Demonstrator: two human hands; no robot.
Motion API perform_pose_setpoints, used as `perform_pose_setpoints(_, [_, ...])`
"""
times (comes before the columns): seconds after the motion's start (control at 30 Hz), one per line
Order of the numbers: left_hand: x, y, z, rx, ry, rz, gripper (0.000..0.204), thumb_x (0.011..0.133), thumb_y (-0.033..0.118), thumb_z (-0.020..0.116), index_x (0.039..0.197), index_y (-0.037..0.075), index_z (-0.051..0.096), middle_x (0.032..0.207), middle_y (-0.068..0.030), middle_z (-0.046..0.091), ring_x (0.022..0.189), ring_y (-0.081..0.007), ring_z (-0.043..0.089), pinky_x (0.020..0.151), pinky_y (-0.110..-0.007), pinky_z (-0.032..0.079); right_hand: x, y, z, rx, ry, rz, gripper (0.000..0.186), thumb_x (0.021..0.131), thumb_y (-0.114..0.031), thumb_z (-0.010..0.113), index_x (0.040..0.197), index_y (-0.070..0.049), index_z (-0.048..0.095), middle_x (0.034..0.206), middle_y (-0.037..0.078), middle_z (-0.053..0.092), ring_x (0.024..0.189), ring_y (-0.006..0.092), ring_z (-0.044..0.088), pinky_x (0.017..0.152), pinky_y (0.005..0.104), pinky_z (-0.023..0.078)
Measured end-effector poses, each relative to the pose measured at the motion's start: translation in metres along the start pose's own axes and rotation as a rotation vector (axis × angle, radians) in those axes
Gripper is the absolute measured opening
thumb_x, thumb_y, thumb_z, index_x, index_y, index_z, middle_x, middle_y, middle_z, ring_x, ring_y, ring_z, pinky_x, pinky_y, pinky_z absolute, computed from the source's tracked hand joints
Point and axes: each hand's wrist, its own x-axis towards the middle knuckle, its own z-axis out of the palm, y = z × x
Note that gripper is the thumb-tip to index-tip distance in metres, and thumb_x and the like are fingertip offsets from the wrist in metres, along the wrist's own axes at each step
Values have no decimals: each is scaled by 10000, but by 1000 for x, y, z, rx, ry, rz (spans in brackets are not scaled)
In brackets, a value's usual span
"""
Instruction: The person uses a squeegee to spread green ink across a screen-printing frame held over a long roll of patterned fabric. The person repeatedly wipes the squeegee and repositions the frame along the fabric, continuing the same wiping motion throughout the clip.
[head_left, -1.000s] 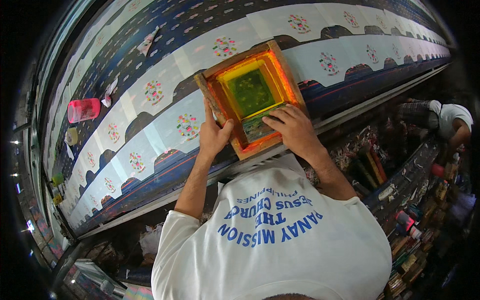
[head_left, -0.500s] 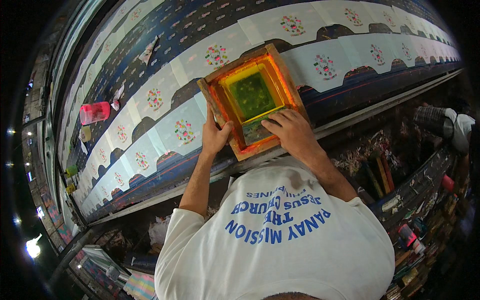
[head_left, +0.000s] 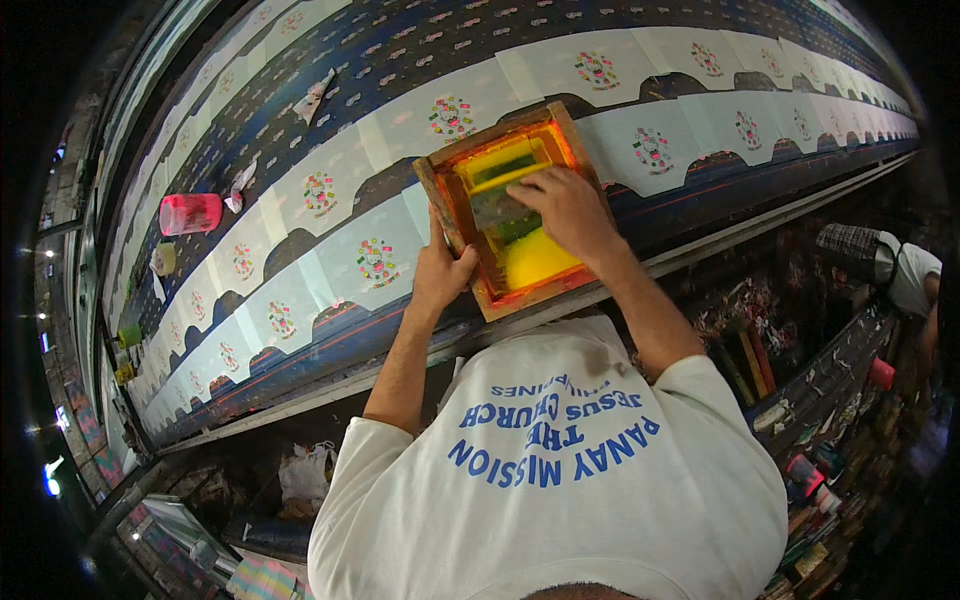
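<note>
A square wooden screen frame (head_left: pixel 438 198), with orange-red and yellow inside, rests on white cut panels (head_left: pixel 640 135) printed with small round colorful designs. My left hand (head_left: pixel 448 265) grips the left side of the frame, near its lower corner. Inside the frame, my right hand (head_left: pixel 560 205) is closed on a squeegee (head_left: pixel 505 178), held in the upper middle of the mesh. A pool of bright yellow ink (head_left: pixel 535 260) shows below it, and part of the mesh behind the squeegee is hidden.
More panels line the long dark printing table (head_left: pixel 680 195). On its left stand pink (head_left: pixel 188 213) and pale yellow (head_left: pixel 163 260) containers, near scraps. Below the table edge are scraps, tubs and wooden pieces (head_left: pixel 750 365). A co-worker (head_left: pixel 912 270) bends at the far right.
My right hand and the squeegee have moved up from the lower part of the frame, uncovering yellow ink there. My left hand keeps hold of the frame's side.
</note>
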Motion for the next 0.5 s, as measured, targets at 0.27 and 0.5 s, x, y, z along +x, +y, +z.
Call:
perform_pose_setpoints(0.27, [0,-6,-4,95,-22,75,1153,1002,274,744,1748,-37,-78,889,-331,780,760,-514,778,671,-563,637,70,15,-31,50,-161,37,402,976,-3,695,1354,-97,792,1266,126,784,1212,336,731,1075,473,583])
perform_pose_setpoints(0.5, [2,-18,3,91,-29,70,1140,1023,295,715,1740,-50,-103,873,-343,769,792,-529,777,692,-576,629,34,6,-21,72,-230,51,459,943,25,681,1368,-111,788,1290,122,775,1228,344,720,1088,470,574])
